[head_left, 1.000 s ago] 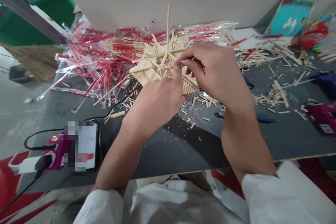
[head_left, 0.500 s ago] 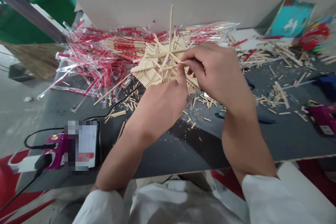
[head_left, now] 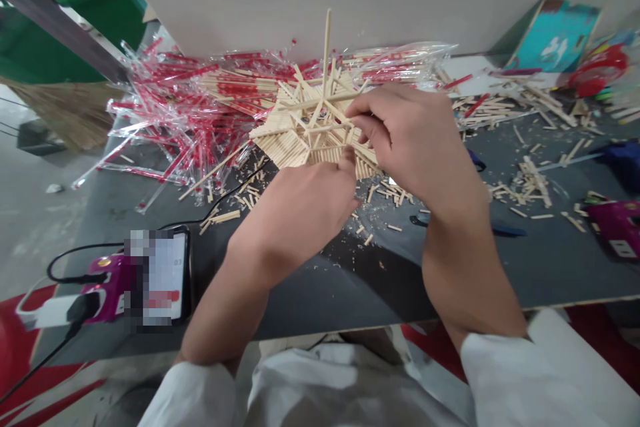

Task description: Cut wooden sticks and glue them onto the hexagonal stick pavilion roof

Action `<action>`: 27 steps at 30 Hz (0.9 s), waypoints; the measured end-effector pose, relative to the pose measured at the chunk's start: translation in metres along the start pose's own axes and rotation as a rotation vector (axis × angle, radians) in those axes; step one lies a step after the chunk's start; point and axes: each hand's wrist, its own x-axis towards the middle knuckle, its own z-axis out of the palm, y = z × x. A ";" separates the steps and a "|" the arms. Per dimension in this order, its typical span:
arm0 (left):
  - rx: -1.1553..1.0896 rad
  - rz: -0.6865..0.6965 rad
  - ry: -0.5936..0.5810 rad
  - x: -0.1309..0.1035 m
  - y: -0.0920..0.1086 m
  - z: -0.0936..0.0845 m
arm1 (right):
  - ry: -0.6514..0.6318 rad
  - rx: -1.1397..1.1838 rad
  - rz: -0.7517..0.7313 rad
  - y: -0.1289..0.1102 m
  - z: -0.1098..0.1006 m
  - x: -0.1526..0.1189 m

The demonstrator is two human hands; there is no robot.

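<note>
A star-shaped structure of pale wooden sticks (head_left: 285,137), like split chopsticks, stands on the dark table, with one stick (head_left: 327,47) rising upright from it. At its right side my right hand (head_left: 413,137) pinches the end of a thin wooden stick (head_left: 330,128) between thumb and forefinger. In front of the structure is my left hand (head_left: 300,210), its forefinger raised near the lower sticks and its thumb apart from it. Nothing shows in the left hand; its other fingers are hidden beneath it.
Red-and-clear plastic wrappers (head_left: 170,120) heap up at the left. Short stick offcuts (head_left: 395,193) lie around the structure. A phone (head_left: 167,277) and a purple power strip (head_left: 107,287) with cables sit at front left. At back right a turquoise board (head_left: 555,37) leans against the wall.
My left forefinger has come down and away from the stick at my right fingertips. The right hand stays nearly in place, still pinching.
</note>
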 end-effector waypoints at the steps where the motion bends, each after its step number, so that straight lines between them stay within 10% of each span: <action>1: 0.008 0.001 0.004 -0.001 -0.001 -0.001 | -0.006 0.007 0.008 0.000 0.000 0.000; 27: -0.108 0.043 0.218 -0.012 -0.037 -0.004 | 0.051 0.012 0.081 0.020 -0.050 -0.017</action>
